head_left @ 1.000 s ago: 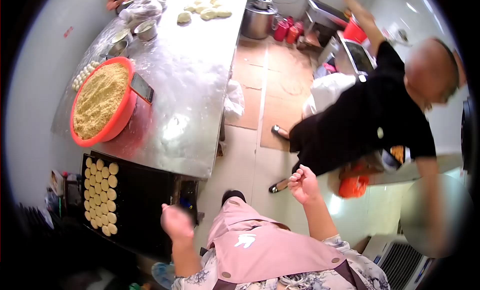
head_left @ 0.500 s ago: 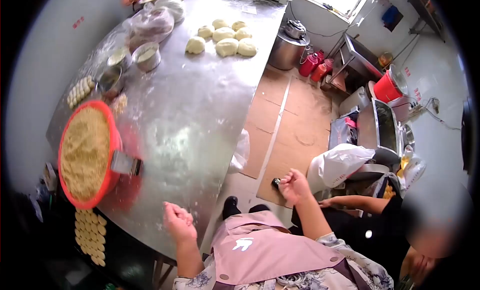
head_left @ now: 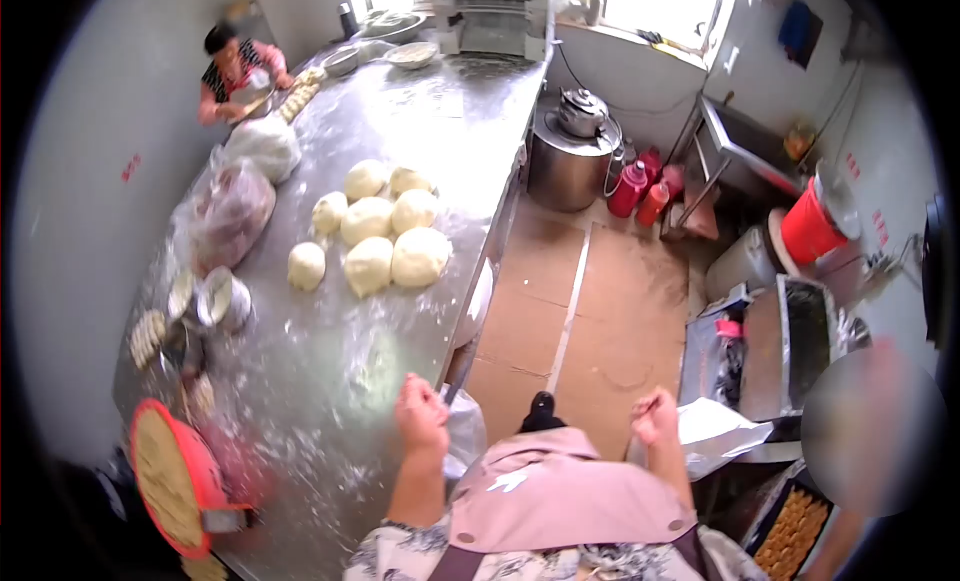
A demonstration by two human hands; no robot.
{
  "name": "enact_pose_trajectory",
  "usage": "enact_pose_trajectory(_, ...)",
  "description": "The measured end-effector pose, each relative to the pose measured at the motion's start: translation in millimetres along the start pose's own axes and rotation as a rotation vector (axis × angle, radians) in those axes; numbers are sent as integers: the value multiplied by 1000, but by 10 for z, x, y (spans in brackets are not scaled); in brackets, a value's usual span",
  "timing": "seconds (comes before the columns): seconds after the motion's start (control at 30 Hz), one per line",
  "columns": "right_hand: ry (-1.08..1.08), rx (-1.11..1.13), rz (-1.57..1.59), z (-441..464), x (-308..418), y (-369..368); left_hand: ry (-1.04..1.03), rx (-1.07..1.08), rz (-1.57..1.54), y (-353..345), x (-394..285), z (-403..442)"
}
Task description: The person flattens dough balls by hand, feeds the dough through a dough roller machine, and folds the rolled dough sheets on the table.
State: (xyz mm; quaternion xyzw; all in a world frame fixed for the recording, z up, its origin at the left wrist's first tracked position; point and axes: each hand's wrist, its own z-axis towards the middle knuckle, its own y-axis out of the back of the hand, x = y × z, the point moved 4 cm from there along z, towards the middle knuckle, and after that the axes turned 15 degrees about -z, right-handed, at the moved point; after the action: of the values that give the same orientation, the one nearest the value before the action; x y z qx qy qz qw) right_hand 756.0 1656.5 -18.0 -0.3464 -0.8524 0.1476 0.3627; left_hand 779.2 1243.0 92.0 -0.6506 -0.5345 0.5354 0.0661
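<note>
My left hand (head_left: 421, 413) is held up over the right edge of the metal table (head_left: 300, 381), its fingers curled with nothing visible in them. My right hand (head_left: 655, 417) is raised above the floor beside a white bag (head_left: 715, 436), also curled and holding nothing I can see. Several pale dough balls (head_left: 367, 221) sit in a group on the table, ahead of my left hand. At the lower left stands a red basin (head_left: 170, 476) of yellowish crumbly filling, with a phone (head_left: 228, 519) at its rim.
A person (head_left: 240, 76) works at the table's far left. Plastic bags (head_left: 232, 206) and metal bowls (head_left: 222, 299) line its left side. Cardboard (head_left: 620, 311) covers the floor. A steel pot (head_left: 568, 166), red flasks (head_left: 628, 189) and a red bucket (head_left: 815, 226) stand beyond.
The view has swung forward along the table, bringing the dough balls nearer and the seated tray of round pieces mostly out of sight. The person in black has moved to the right edge, largely hidden.
</note>
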Motion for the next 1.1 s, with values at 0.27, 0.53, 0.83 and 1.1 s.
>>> enact_pose_trajectory(0.27, 55, 69, -241, 1015, 1644, -1784, -323, 31, 479, -1185, 496, 1365)
enact_pose_trajectory(0.53, -14, 152, -385, 2848, 2428, -3156, -60, -191, 37, -2260, 834, 3135)
enact_pose_trajectory(0.83, 36, 304, -791, 4415, 3315, -5388, -506, -318, 817, -3388, 841, 5214)
enact_pose_trajectory(1.1, 526, 646, -1543, 5777, 2913, -7806, -396, -377, 1031, -3730, 640, 6126)
